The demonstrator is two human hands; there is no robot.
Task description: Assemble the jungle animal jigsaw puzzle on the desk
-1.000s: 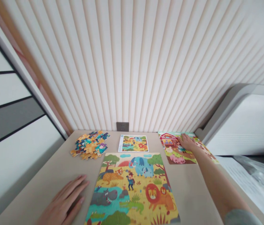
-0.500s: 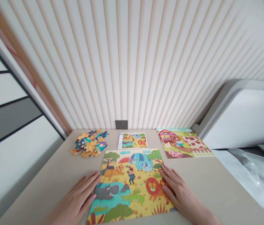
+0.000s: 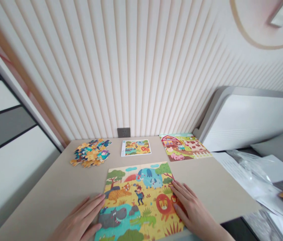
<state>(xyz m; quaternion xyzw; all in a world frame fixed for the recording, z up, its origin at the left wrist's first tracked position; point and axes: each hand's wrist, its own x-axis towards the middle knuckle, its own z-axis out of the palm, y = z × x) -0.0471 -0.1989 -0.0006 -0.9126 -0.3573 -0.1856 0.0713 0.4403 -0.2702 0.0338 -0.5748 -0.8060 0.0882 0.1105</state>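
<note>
A jigsaw puzzle (image 3: 141, 201) with a safari picture lies flat on the near part of the table, its pieces joined; its bottom edge runs out of view. It shows elephants, a lion, a hippo and a crocodile. Along its left edge rests my left hand (image 3: 82, 217), fingers stretched out and fingertips touching the border. My right hand (image 3: 190, 207) lies at the right edge, fingers extended, with the tips over the border beside the lion. Neither hand is closed round anything.
Loose puzzle pieces (image 3: 91, 153) form a pile at the back left. A small picture card (image 3: 136, 148) with the same safari scene lies at the back middle. To its right is a farm picture (image 3: 185, 147). Clear plastic wrapping (image 3: 250, 169) and papers sit beyond the table's right edge.
The safari puzzle has slid a little toward me with both hands at its sides, widening the gap to the card. My view has turned somewhat to the right.
</note>
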